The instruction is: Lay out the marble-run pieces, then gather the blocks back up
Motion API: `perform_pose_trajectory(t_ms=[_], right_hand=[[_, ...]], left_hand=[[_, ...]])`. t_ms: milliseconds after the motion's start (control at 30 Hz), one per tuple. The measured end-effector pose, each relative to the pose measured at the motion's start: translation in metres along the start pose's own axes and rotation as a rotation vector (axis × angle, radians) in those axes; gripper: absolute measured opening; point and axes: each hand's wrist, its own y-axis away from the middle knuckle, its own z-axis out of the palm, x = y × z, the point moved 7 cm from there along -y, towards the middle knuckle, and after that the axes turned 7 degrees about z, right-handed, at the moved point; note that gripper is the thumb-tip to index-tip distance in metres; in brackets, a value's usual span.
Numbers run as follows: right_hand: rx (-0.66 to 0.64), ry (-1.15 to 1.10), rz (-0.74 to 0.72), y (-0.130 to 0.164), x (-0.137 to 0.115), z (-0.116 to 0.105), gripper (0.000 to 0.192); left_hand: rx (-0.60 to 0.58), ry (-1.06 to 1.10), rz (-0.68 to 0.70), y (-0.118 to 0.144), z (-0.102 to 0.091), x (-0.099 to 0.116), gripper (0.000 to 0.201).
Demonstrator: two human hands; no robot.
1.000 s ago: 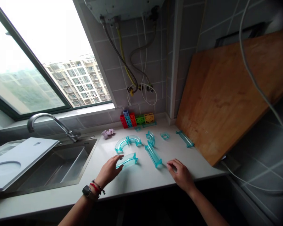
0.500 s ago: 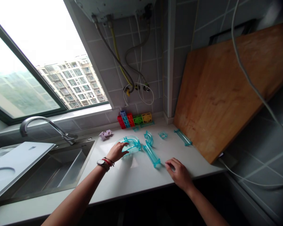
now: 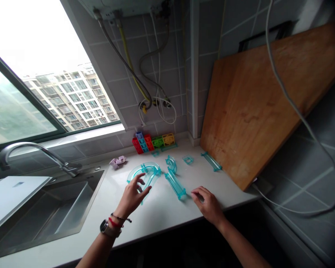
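My left hand (image 3: 132,195), wearing a watch and bracelets, hovers at the near side of a clear turquoise curved track piece (image 3: 134,172). Its thumb and fingers are apart, with nothing seen between them. Beyond the thumb, a clear turquoise straight strip (image 3: 150,182) slants toward me from the curve, partly hidden by the hand. My right hand (image 3: 208,204) is near the counter's front edge, fingers curled together and holding nothing visible. Left of it lies a turquoise straight track piece (image 3: 175,185); a small curved turquoise piece (image 3: 171,163) sits at that piece's far end.
Red, blue, green and yellow blocks (image 3: 147,143) stand against the wall. A lilac piece (image 3: 118,161), a small turquoise frame (image 3: 188,160) and another straight track (image 3: 211,161) lie around. At left is the sink (image 3: 69,212) with its faucet (image 3: 36,146); a wooden board (image 3: 257,104) leans at right.
My left hand has drawn back toward me from over the curved track. The strip beside the curve now slants nearer to me. My right hand stays almost where it was; the view has shifted slightly right.
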Motion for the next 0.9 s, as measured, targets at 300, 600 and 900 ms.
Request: perform_pose_trajectory(t_ms=[300, 600, 900], right_hand=[[-0.057, -0.414, 0.269, 0.0, -0.024, -0.004, 0.05], [0.074, -0.154, 0.36, -0.054, 0.007, -0.083, 0.039], [0.123, 0.18, 0.495, -0.183, 0.033, -0.131, 0.021]], left_hand=[[0.127, 0.324, 0.122, -0.004, 0.09, 0.149, 0.045], [0.046, 0.623, 0.284, -0.02, 0.136, 0.181, 0.054], [-0.041, 0.219, 1.016, 0.001, 0.162, 0.176, 0.032]])
